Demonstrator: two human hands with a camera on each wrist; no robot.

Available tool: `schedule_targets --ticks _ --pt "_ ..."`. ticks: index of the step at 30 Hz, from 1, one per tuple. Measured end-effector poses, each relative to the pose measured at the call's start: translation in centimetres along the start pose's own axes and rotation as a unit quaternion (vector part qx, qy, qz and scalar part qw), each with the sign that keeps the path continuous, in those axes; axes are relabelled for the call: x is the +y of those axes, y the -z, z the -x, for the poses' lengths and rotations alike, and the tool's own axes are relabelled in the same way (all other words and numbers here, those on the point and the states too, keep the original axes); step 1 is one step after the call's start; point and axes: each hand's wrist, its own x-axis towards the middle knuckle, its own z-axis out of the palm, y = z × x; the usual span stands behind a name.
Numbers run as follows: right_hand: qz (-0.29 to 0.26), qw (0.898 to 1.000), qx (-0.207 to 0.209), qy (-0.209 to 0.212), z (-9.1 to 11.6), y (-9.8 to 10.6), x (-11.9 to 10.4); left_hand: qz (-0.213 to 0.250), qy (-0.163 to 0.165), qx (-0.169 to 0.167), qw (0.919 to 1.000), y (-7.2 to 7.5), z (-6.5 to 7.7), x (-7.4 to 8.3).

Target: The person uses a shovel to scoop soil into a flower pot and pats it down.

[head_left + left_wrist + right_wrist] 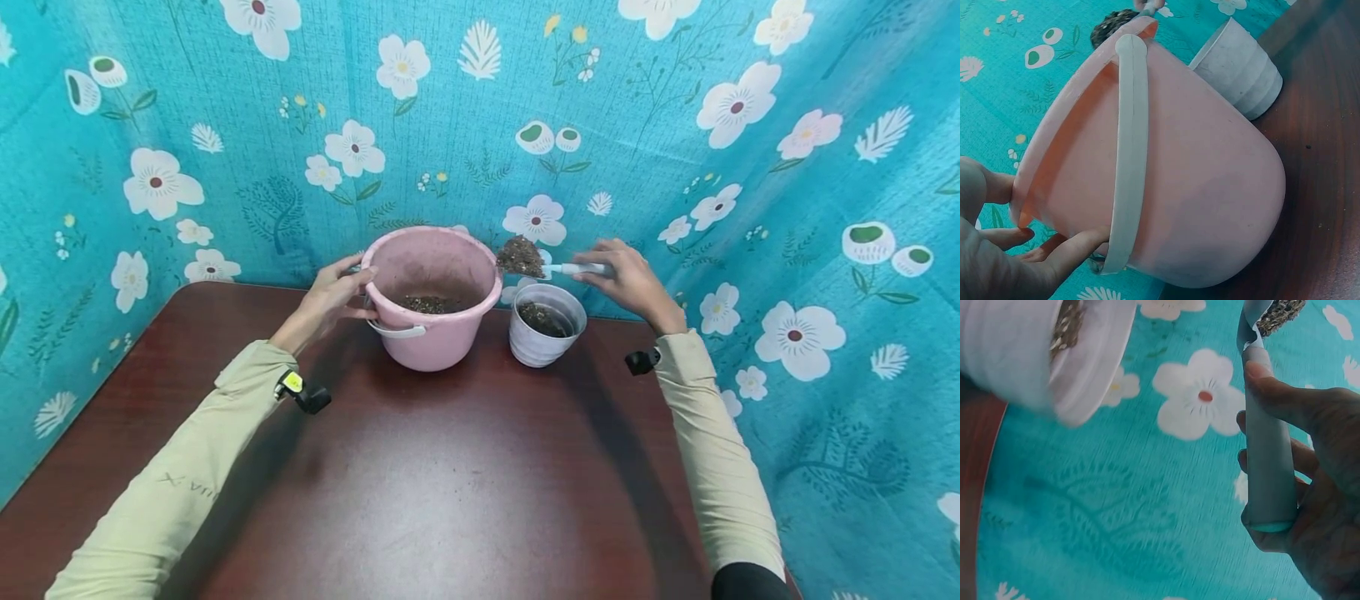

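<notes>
A pink bucket (431, 346) with a pale handle (1132, 150) stands towards the back of the table, dark soil (429, 305) in its bottom. My left hand (335, 292) holds it at the left rim, thumb over the edge and other fingers beside the handle. In my right hand (628, 279) is a small trowel (1269, 456), gripped by its light blue-grey handle. Its blade carries a heap of soil (521, 256), held up between the bucket and a ribbed white pot (534, 348). Some soil (543, 319) lies inside that pot.
The dark reddish-brown table (420, 483) extends in front of both containers. Right behind its far edge hangs a turquoise flowered cloth (465, 158), which also runs along both sides. A small black camera (642, 361) sits at the right wrist.
</notes>
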Motion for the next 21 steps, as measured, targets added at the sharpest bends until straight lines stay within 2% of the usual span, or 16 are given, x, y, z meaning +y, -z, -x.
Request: schedule_targets --ticks 9,21 --pt "0.032 0.999 0.005 -0.043 3.1 0.6 2.4 -0.004 0.001 0.004 1.0000 -0.1 0.1 0.1" --pt "0.071 0.996 0.037 -0.047 5.5 0.0 4.2 -0.016 0.007 0.004 0.9998 0.1 0.0 0.2"
